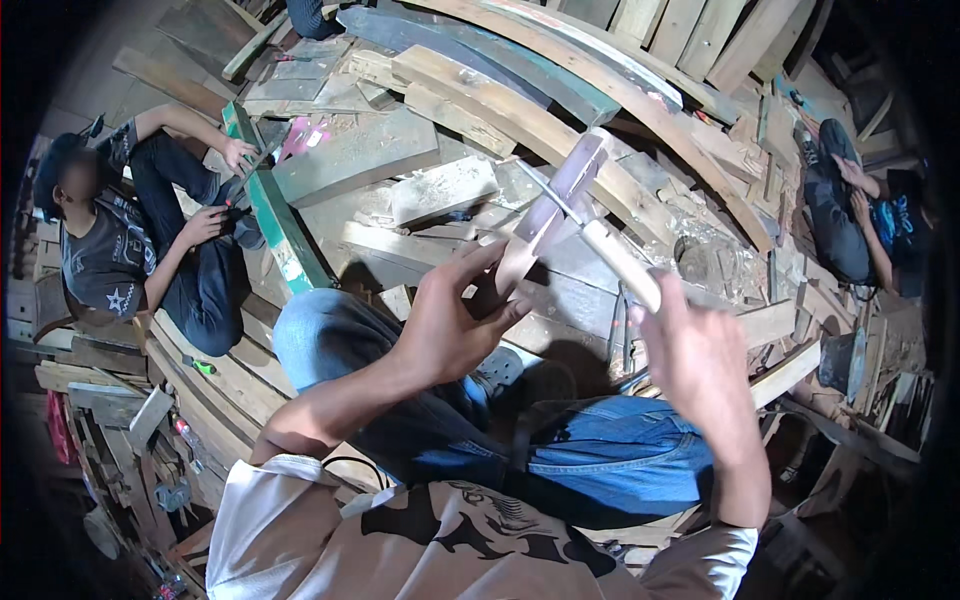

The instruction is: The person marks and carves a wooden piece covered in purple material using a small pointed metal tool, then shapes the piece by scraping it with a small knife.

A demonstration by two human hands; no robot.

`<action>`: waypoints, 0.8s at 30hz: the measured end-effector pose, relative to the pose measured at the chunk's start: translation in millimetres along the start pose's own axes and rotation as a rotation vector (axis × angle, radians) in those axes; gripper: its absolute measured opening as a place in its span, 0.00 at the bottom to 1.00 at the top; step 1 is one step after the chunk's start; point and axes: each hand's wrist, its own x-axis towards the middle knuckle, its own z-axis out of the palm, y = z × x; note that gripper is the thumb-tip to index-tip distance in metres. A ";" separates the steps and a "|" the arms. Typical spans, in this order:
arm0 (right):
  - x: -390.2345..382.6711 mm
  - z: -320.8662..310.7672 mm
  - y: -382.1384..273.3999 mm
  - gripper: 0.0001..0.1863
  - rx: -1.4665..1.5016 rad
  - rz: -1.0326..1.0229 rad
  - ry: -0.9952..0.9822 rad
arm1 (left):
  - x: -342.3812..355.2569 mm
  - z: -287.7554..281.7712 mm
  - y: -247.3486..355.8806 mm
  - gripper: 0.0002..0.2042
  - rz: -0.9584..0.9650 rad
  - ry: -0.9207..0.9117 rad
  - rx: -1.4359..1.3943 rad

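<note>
My left hand [458, 315] grips the lower end of a narrow piece of wood [568, 178], which tilts up and away to the right. Its upper part has a purplish-grey face, and its lower end is paler. My right hand [690, 345] is closed round the long pale handle of a knife [622, 262]. The knife's narrow dark blade lies across the wood above my left fingers, its tip pointing far left. Whether the edge is biting into the wood cannot be made out.
Planks and offcuts lie all around, including a long pale beam [480, 88] ahead. At left a seated person [110, 230] holds a green-painted board [275, 215]. Another person [850, 205] sits at far right. A green-handled tool [200, 366] lies on boards at left.
</note>
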 end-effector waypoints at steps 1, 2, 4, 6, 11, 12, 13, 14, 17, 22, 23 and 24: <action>2.6 -0.8 3.2 0.15 0.005 -0.002 -0.001 | -0.3 0.0 -0.4 0.28 -0.023 0.006 -0.013; 4.9 -1.5 7.1 0.15 -0.030 0.016 0.024 | -1.2 0.5 3.2 0.27 -0.067 0.029 -0.102; 5.0 -3.3 4.9 0.16 -0.011 0.006 0.052 | 0.5 -0.4 9.8 0.26 -0.070 0.026 -0.111; -0.6 1.9 1.8 0.15 -0.027 -0.096 0.030 | 1.7 -1.8 9.7 0.24 -0.041 0.020 -0.037; -1.3 0.6 5.0 0.15 0.006 -0.020 0.100 | -0.2 4.4 6.6 0.24 0.039 0.031 -0.152; -4.3 0.0 2.0 0.15 0.005 -0.021 0.046 | -0.5 5.0 4.2 0.25 0.020 0.027 -0.159; -5.9 -0.8 -0.4 0.14 0.006 -0.021 -0.009 | -0.7 5.5 2.8 0.25 0.000 0.022 -0.165; -6.2 -2.4 -1.6 0.14 -0.040 -0.043 -0.064 | 0.5 5.3 3.9 0.25 -0.068 0.006 -0.186; -1.8 -4.3 6.0 0.13 0.023 0.037 0.056 | -1.1 8.2 1.0 0.24 -0.084 0.011 -0.195; -4.7 -4.6 -1.3 0.14 -0.021 -0.067 -0.032 | -2.6 2.6 7.1 0.22 -0.013 0.016 -0.157; -4.0 -9.9 -0.7 0.15 0.007 -0.075 0.034 | -5.4 2.0 10.3 0.22 -0.007 0.029 -0.149; -1.7 -8.7 7.1 0.15 -0.003 0.006 0.034 | -4.8 4.3 10.7 0.23 -0.025 0.012 -0.197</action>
